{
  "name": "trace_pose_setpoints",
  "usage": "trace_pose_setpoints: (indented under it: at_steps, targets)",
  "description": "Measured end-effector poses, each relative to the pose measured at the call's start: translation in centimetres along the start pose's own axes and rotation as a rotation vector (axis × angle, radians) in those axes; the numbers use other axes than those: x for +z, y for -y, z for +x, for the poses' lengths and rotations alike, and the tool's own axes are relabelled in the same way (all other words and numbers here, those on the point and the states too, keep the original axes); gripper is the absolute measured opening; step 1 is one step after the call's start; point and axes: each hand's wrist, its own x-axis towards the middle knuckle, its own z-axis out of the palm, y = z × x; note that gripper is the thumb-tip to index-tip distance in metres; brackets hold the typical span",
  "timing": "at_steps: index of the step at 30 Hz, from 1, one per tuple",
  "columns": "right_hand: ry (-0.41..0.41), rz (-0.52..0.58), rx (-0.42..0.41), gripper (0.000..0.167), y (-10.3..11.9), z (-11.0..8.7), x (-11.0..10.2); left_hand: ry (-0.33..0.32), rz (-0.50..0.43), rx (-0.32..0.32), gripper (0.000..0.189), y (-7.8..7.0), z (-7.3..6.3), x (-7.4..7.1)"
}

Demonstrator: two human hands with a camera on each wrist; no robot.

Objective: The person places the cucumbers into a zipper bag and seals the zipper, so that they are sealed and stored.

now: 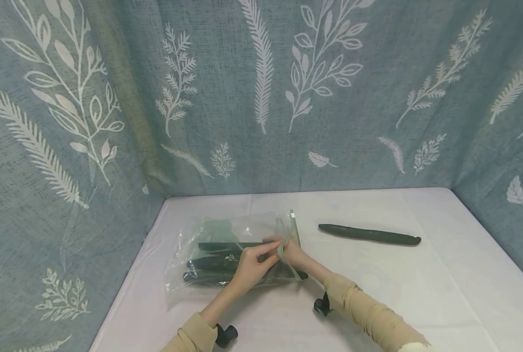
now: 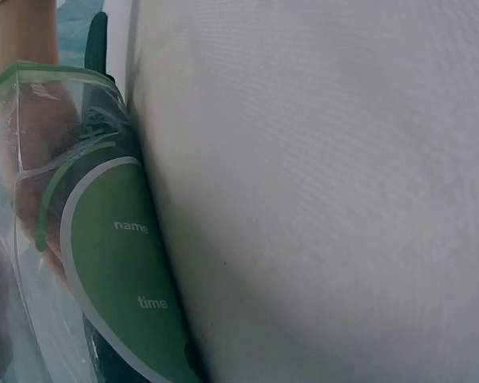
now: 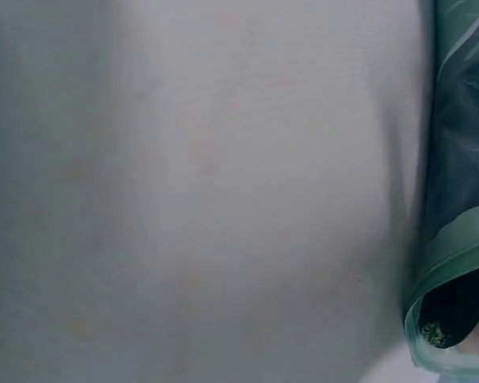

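A clear zip bag (image 1: 248,227) with a green strip along its mouth lies on its side, several dark green cucumbers (image 1: 213,263) inside. The end of one cucumber (image 3: 443,319) shows at the bag's opening. With thumb and fingers my left hand (image 1: 251,268) pinches the bag's edge by the mouth. My right hand (image 1: 293,252) reaches in through the mouth, its fingers by the end of the uppermost cucumber (image 1: 226,245). Seen through the plastic in the left wrist view, the right hand (image 2: 44,136) lies over the cucumbers; I cannot tell whether it grips one.
Another cucumber (image 1: 369,234) lies outside the bag, to its right on the white tablecloth (image 1: 375,293). A green label (image 2: 116,239) reading "name" and "time" is printed on the bag. Blue leaf-patterned curtains (image 1: 252,98) hang behind and on both sides of the table.
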Motion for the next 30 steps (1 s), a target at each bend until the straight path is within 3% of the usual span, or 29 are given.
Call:
trace_pose_setpoints:
  at_steps: [3, 7, 13, 20, 30]
  targets:
    - [0.017, -0.039, 0.017, 0.052, 0.1, -0.1, 0.0, -0.006, 0.008, -0.010, 0.031, 1.4, -0.1, 0.4]
    - [0.019, -0.069, 0.011, 0.045, 0.1, -0.1, 0.0, 0.003, -0.003, -0.004, 0.031, 1.8, -0.1, 0.4]
    - [0.012, -0.009, 0.041, 0.043, -0.2, -0.3, 0.0, 0.021, 0.007, -0.014, 0.031, 2.0, 0.0, 0.4]
    - [0.011, -0.030, -0.033, 0.040, -0.4, -0.7, -0.1, 0.025, 0.007, -0.026, 0.032, 1.9, 0.0, 0.5]
    - [-0.067, 0.019, 0.029, 0.045, -0.8, -1.2, 0.2, 0.016, -0.004, -0.002, 0.031, 1.9, 0.1, 0.5]
